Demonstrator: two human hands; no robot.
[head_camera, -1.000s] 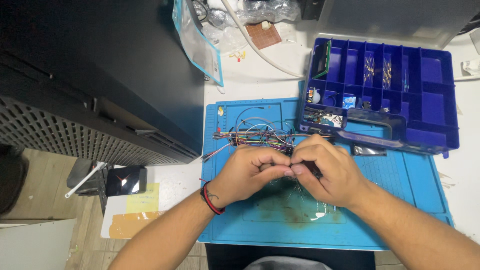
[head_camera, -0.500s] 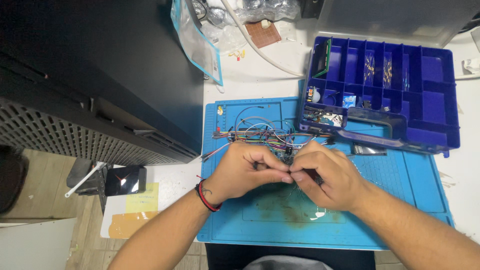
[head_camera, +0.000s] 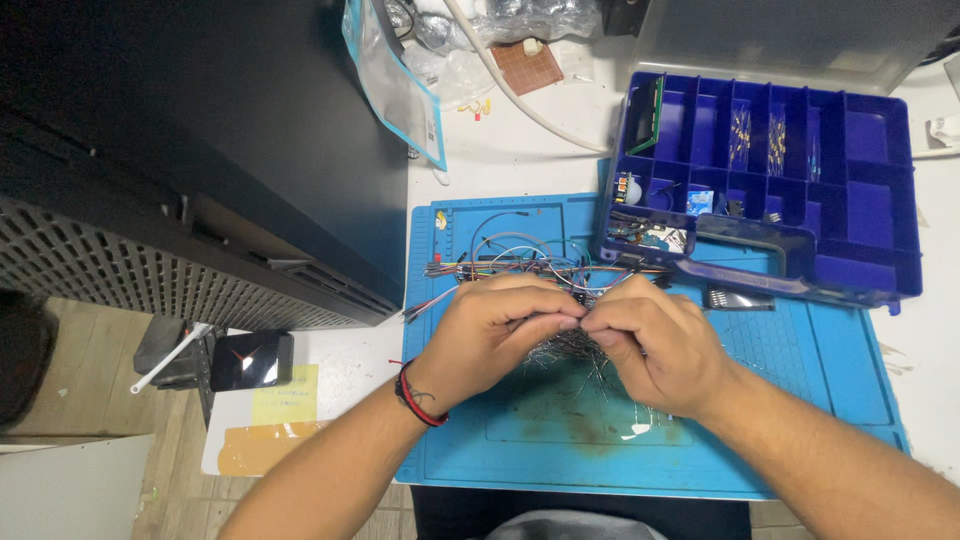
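My left hand and my right hand meet fingertip to fingertip over a blue work mat. Both pinch into a tangle of thin jumper wires that spreads out behind the fingers. A clump of fine grey wire ends hangs under the fingertips. What exactly sits between the fingertips is hidden. A red and black band circles my left wrist.
A blue compartment box with small parts lies open at the mat's right rear corner. A big black case fills the left. Plastic bags, a white cable and a brown perforated board lie behind. A phone rests lower left.
Both hands stay pinched together on the wires and have shifted only slightly. The wires and box have not moved.
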